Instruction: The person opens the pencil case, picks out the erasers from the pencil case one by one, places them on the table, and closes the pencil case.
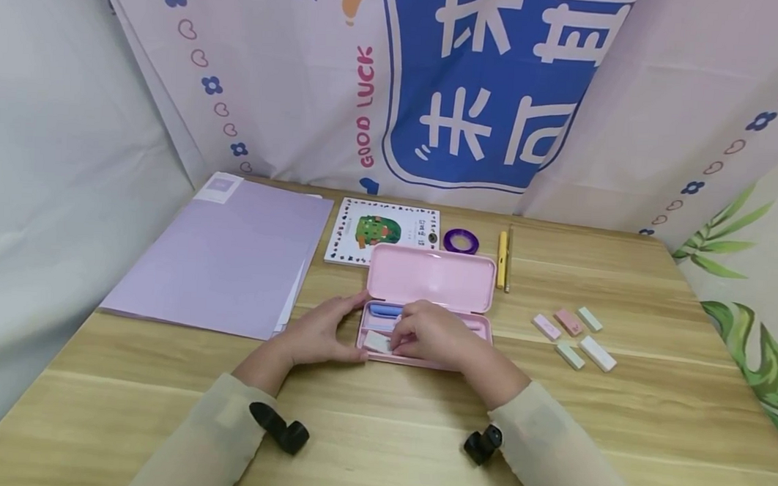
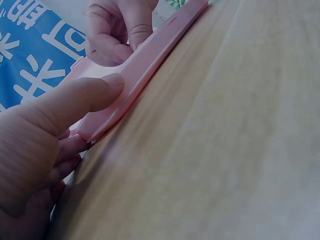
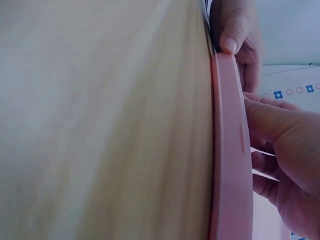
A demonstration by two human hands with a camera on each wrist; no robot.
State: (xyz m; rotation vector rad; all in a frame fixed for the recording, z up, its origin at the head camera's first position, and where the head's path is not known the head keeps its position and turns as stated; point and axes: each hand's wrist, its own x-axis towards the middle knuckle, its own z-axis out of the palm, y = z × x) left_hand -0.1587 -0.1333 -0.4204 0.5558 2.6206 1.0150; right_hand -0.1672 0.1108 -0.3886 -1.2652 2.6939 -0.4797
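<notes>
Steadying the open pink pencil case (image 1: 425,304) at its near-left corner, the left hand (image 1: 321,335) holds the rim with thumb and curled fingers. The right hand (image 1: 433,333) pinches a white eraser (image 1: 379,341) inside the tray; lay it flat against the front wall.

Beyond my left hand lies a purple folder (image 1: 230,253), straight ahead of my hands sit a picture card (image 1: 383,232), a purple tape roll (image 1: 461,240) and a yellow pen (image 1: 502,258), and to the right of my right hand five small pastel erasers (image 1: 574,335) are scattered on the wooden table (image 1: 617,431).
</notes>
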